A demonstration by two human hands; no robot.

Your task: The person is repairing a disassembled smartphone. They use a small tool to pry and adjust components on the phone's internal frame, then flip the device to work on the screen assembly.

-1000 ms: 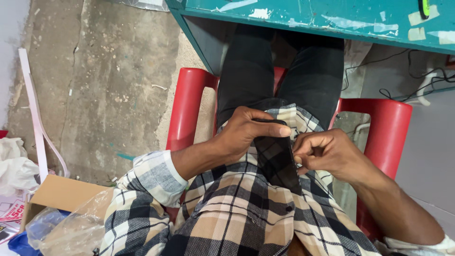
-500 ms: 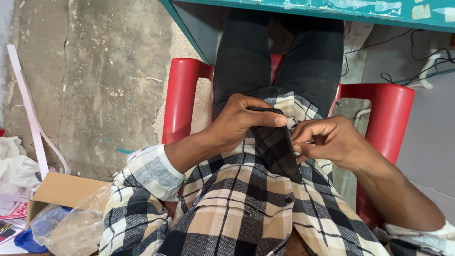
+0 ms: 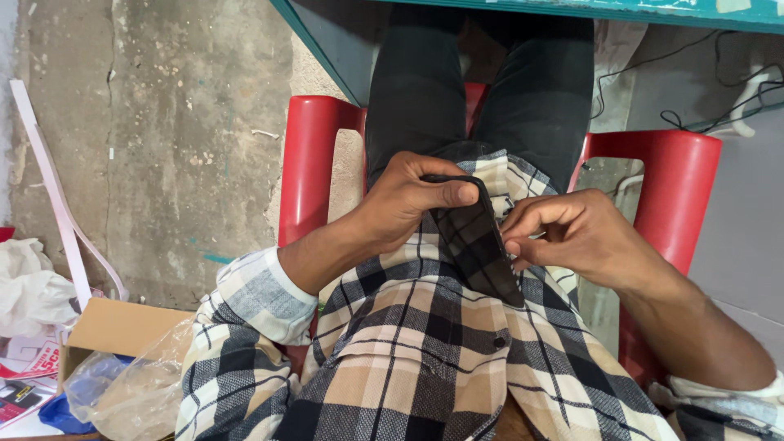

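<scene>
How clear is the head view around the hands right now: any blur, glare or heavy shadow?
Head view: even, soft daylight and no glare; the left hand and right hand are sharp on the dark phone, whose screen mirrors the plaid shirt; the space under the teal table is in deep shadow, hiding detail around the dark trousers; the plastic bag at the frame edge looks slightly stretched.

Red plastic chair [image 3: 309,167] w/ arms either side of dark trousers [image 3: 482,90], tucked under teal table edge [image 3: 523,8] at top; black cables [image 3: 694,98] trailing on grey floor at right. Cracked, stained concrete floor [image 3: 163,122] at left, w/ long white strip [image 3: 49,188] lying across it. Bottom left: open cardboard box [image 3: 114,327], clear plastic bag [image 3: 122,384] just in front of it, crumpled white bag [image 3: 28,286] beside, printed paper [image 3: 24,380] near the corner.
</scene>
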